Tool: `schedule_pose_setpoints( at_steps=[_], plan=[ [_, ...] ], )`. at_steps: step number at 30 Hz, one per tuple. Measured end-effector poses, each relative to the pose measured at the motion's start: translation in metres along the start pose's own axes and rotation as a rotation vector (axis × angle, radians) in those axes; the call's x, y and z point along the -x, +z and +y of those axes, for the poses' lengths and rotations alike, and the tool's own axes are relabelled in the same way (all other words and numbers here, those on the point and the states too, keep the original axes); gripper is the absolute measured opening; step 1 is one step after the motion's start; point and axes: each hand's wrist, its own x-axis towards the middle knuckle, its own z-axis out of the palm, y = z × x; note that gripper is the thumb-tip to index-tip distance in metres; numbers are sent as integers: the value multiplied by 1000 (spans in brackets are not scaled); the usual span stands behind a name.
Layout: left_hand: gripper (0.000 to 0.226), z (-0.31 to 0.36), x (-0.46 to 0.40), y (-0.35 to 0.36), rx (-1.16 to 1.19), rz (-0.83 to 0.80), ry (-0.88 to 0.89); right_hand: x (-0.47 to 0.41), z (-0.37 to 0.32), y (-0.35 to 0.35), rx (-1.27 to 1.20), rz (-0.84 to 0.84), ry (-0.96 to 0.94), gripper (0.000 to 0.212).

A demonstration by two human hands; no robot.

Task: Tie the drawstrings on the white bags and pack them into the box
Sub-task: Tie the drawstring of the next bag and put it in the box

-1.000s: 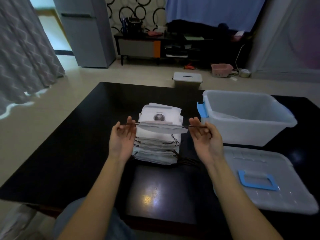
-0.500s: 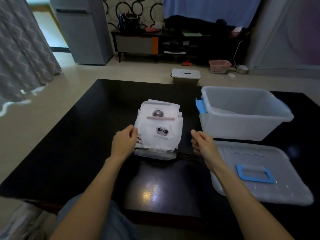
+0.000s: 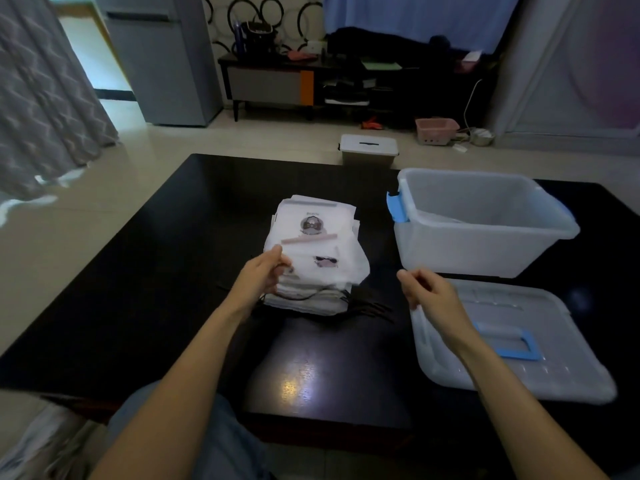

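Right hand [image 3: 427, 292] drifted rightward, fingers loosely curled, empty, left hand [image 3: 263, 277] pinching top white bag [image 3: 323, 268]

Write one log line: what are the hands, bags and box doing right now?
left hand: touching top white bag on pile | right hand: off the pile, grip unclear | box: open | lid: on table

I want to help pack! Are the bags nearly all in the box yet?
Not nearly. Done: the box is open, its lid beside it, with maybe one pale thing inside; hard to tell. In hand: the left hand grips the top bag at its left edge; the right hand hangs curled beside the pile. Left: that whole pile, its dark drawstrings loose.
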Motion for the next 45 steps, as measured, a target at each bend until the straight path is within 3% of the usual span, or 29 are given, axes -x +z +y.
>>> schedule_pose_setpoints(
  at_steps=[2,5,8,13,16,23,30,36,45],
  plan=[
    [32,8,6,7,204,-102,16,3,-9,3,-264,-56,20,13],
    [26,8,12,12,217,-124,105,4,-10,11,-448,-151,54,33],
    [24,2,11,12,110,-69,134,6,-3,18,-371,-93,69,16],
    [28,-6,0,2,-260,91,194,10,17,9,-219,6,77,27],
    [30,-9,-1,-4,-273,149,102,12,23,-1,-182,44,103,30],
    [22,37,28,24,67,-130,191,8,-16,2,-106,-56,57,15],
    [40,84,23,67,-246,-424,347,-8,-57,27,-66,-260,8,30],
    [46,86,13,77,-341,-473,272,-12,-64,26,-144,-259,-4,14],
    [31,76,15,78,-276,-454,266,-22,-71,25,-391,-174,115,8]
  ],
)
